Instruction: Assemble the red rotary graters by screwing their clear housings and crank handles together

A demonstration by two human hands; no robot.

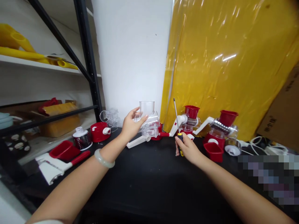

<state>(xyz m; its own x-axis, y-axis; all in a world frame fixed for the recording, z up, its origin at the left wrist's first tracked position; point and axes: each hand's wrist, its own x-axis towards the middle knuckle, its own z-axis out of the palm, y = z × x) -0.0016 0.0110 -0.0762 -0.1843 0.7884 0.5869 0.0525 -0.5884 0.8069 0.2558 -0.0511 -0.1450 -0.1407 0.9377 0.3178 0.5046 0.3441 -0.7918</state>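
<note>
My left hand (132, 123) is wrapped round a clear plastic grater housing (150, 121), whose round open chute points up. A screwdriver (176, 115) with a yellow and black handle is gripped in my right hand (187, 145), its long metal shaft pointing up. Behind and below the housing are a white crank handle (138, 142) and a red part partly hidden by it. To the right of the screwdriver stands a rotary grater (192, 116) with a red hopper and a white crank.
Another rotary grater (216, 130) stands farther right, with a loose red cup (213, 151) before it. At left lie a red hopper (64, 150), a white part (50, 166), a grating drum (82, 138) and a red base (100, 131). A black shelf frame (86, 46) rises behind them.
</note>
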